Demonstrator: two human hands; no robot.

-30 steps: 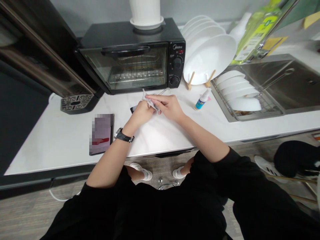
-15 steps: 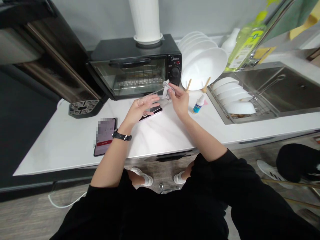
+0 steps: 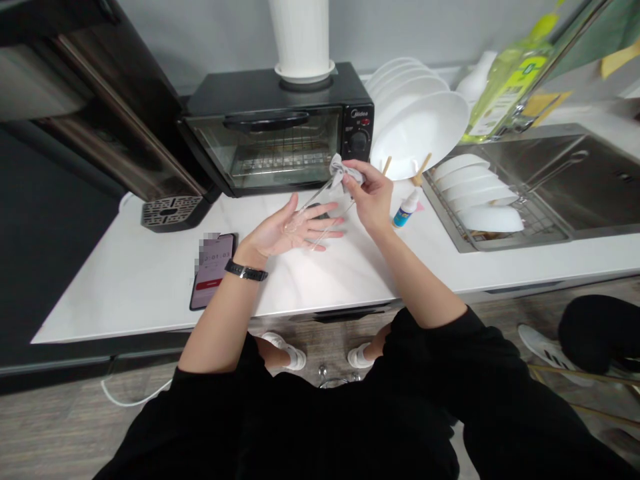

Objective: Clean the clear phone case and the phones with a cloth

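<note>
White counter (image 3: 320, 287), sink (image 3: 453, 230) at right — toaster oven (image 3: 280, 143) along the back edge.
Left hand (image 3: 295, 230): spread wide, palm up, gripping nothing. Right hand (image 3: 373, 197): pinching a grey cloth (image 3: 344, 173) before the oven's lower right corner. Spray bottle (image 3: 405, 210): near the sink's left edge. Thin clear strands (image 3: 315, 197): from cloth across left hand — too fine to identify.

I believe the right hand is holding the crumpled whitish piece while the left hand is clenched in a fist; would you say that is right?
Not quite: the left hand is open with its fingers spread, as the head view shows. The right hand does hold the crumpled whitish piece.
</note>
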